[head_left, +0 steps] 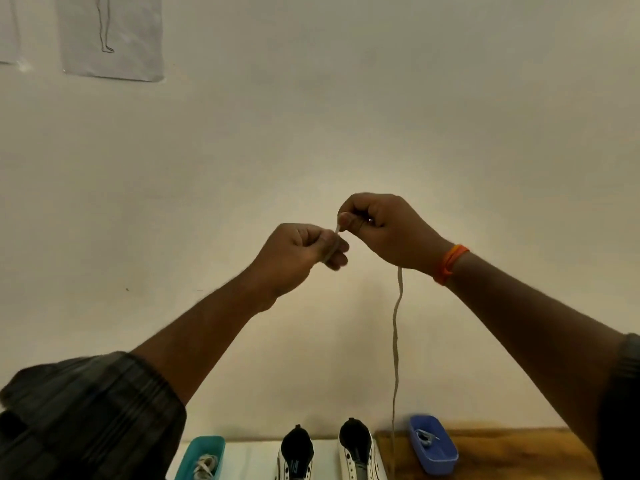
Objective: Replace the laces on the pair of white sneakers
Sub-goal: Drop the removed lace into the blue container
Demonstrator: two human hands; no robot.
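High in front of a plain cream wall (381, 116), two bare hands are raised close together, well above the table. The left hand (298, 256) has its fingers curled, pinching a pale lace (395, 341) near its end. The right hand (377, 230), just beside it and slightly higher, also has curled fingers and pinches the same lace between thumb and forefinger. From under the right hand the lace hangs straight down in a long loose line to the table edge of the view. An orange band (450, 265) circles the right wrist. A dark striped sleeve (86, 417) covers the left upper arm.

Along the bottom edge, two white sneakers (360, 452) with dark openings stand side by side on a white cloth (252, 459), toes cut off by the frame. A small mark shows on the left sneaker's tongue, too small to read. A teal tray (194, 452) left of the sneakers holds a pale lace bundle. A blue tray (446, 459) right of them sits on the brown wooden table (502, 452) and holds something small and grey.

At upper left, a sheet of paper (138, 39) on the wall shows a line drawing of a leg; no writing is readable. The wall between paper and hands is bare, open space.
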